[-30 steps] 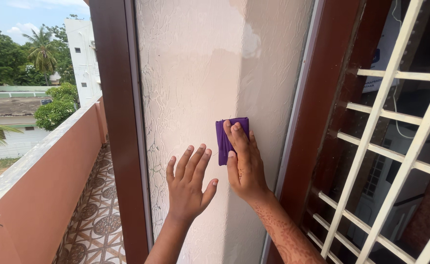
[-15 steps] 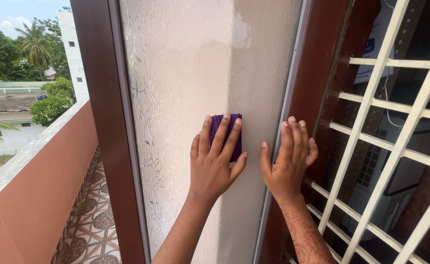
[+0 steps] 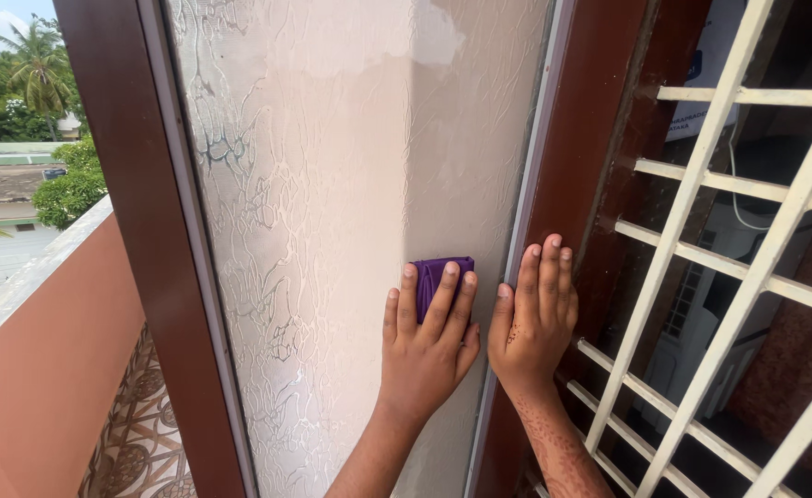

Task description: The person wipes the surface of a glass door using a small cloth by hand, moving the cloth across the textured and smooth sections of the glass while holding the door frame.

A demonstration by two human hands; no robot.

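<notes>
The left hand (image 3: 426,350) lies flat on the glass pane (image 3: 332,184) near its right edge, with a cloth (image 3: 435,272) pressed under its fingers. Just right of it, the right hand (image 3: 533,323) rests on the pane's right frame (image 3: 572,138), and the grille (image 3: 729,277) stands further right. The pane's left frame (image 3: 138,231) rises at its left edge, with the balcony wall (image 3: 46,369) beyond it.

The cloth (image 3: 439,275) was purple, the glass (image 3: 332,203) frosted white with a crackled vein pattern, the frame (image 3: 115,184) dark reddish-brown — and the grille (image 3: 701,184) cream.
</notes>
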